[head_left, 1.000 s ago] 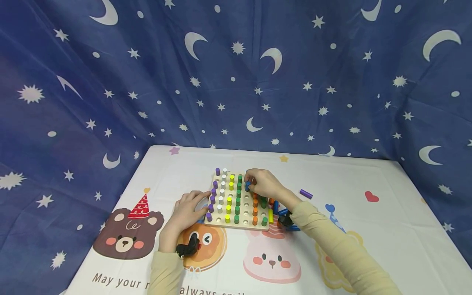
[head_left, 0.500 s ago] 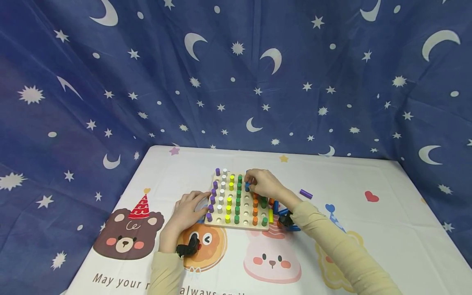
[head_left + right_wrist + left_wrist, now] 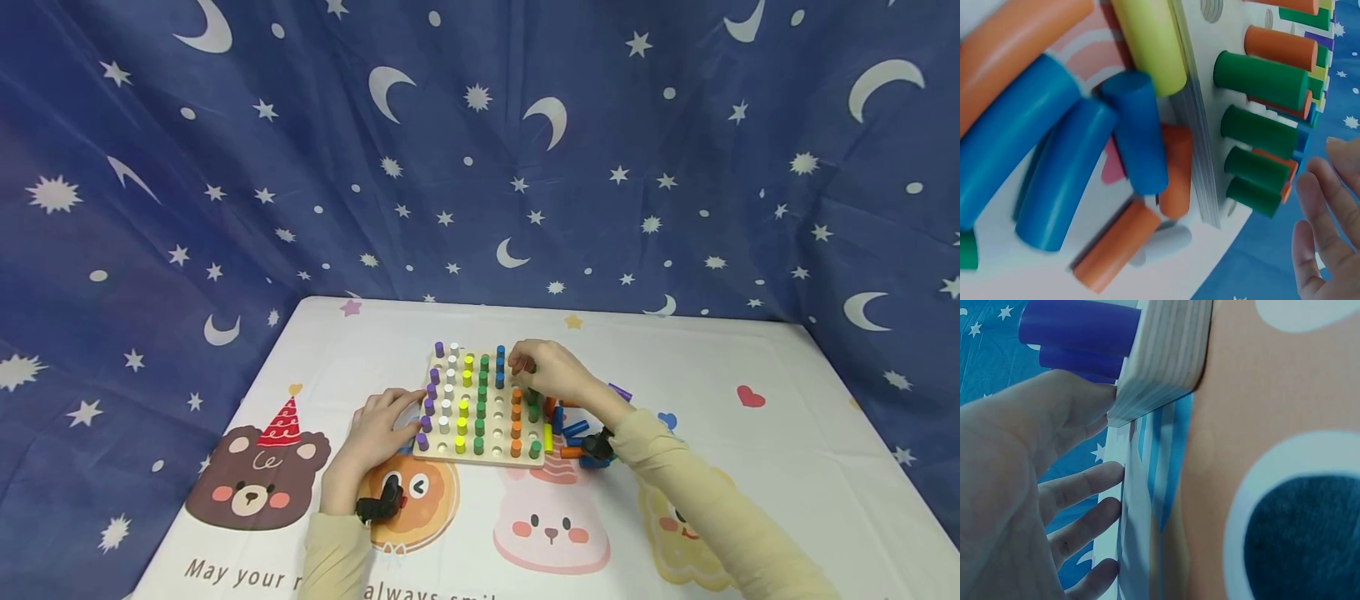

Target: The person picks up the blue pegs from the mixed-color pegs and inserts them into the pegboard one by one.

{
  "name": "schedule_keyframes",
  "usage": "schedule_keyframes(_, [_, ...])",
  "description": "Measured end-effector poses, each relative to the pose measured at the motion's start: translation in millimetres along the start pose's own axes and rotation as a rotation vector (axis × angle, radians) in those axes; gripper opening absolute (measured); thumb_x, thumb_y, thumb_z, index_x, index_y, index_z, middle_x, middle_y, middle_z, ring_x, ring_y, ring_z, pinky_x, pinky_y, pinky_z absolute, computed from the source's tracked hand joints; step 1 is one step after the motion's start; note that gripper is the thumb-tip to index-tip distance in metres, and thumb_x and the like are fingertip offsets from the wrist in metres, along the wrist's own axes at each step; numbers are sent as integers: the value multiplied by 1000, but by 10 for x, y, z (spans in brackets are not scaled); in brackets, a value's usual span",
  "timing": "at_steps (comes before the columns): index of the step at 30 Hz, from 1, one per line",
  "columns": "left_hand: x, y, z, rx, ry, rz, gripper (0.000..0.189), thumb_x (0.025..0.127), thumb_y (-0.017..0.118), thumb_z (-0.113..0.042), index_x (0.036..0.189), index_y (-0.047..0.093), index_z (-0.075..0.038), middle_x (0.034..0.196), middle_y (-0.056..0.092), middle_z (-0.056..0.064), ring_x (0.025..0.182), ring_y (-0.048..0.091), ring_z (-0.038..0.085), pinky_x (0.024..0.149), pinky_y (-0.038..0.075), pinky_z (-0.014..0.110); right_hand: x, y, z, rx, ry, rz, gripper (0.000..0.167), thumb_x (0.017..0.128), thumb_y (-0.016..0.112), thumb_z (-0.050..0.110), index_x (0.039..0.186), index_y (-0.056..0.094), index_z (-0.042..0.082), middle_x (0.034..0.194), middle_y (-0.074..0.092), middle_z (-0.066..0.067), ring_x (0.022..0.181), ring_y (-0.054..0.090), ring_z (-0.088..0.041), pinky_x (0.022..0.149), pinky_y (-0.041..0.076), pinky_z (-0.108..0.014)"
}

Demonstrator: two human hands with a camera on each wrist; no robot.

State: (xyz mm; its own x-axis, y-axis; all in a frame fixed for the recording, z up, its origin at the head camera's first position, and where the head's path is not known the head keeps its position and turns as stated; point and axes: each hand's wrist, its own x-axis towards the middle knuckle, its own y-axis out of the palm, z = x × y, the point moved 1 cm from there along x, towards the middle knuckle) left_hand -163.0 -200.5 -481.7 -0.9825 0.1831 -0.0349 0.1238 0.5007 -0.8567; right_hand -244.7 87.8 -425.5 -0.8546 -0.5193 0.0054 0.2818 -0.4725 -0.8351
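A wooden pegboard lies on the table with columns of purple, white, yellow, green, blue and orange pegs standing in it. My left hand rests at the board's left side; in the left wrist view its thumb touches the board's edge near two purple pegs. Over the right far part of the board hovers my right hand, beside the short row of blue pegs. Its loosely bent fingers show no peg between them. Green pegs in the right-hand column are partly covered by that hand.
Loose blue pegs, orange pegs and a yellow peg lie right of the board. A purple peg lies farther off. Behind the table hangs a blue curtain with moons and stars.
My right hand has let go of a blue peg, which stands in the board, and has moved slightly right. The left hand keeps its place at the board's edge.
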Motion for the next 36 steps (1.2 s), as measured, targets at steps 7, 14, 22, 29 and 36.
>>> schedule_keyframes(7, [-4,1,19,6,-4,2,50,92,59,-31,141,49,-26,136,50,6,127,41,34,105,29,60,-117,-87,-25,-33,-34,-25,14,86,67,6,100,68,8,90,68,-1,84,61,-15,76,51,-33])
schedule_keyframes(14, [-18,-14,23,6,-5,6,51,93,58,-31,142,48,-25,137,49,7,128,40,34,106,27,61,-195,-132,-42,-35,-27,-28,16,85,68,7,101,69,8,96,69,-4,87,61,-16,79,51,-35])
schedule_keyframes(22, [-23,-26,-9,5,-8,9,50,92,59,-30,141,48,-25,136,50,8,126,40,33,105,29,61,-342,-179,-70,-52,-79,-57,16,83,68,5,98,69,8,96,69,-6,86,61,-18,78,51,-35])
schedule_keyframes(29, [-4,-15,-8,6,-3,6,50,92,58,-30,142,48,-25,136,50,8,126,40,33,105,29,61,-505,-167,-115,-35,-52,-85,15,84,67,5,98,69,8,94,70,-5,85,61,-16,78,52,-35])
schedule_keyframes(36, [8,-2,-12,10,-9,13,50,93,58,-31,142,48,-26,137,49,8,127,40,33,105,29,60,-667,-99,-199,-24,-17,-92,12,85,67,5,95,70,9,91,69,-2,83,59,-12,77,52,-33])
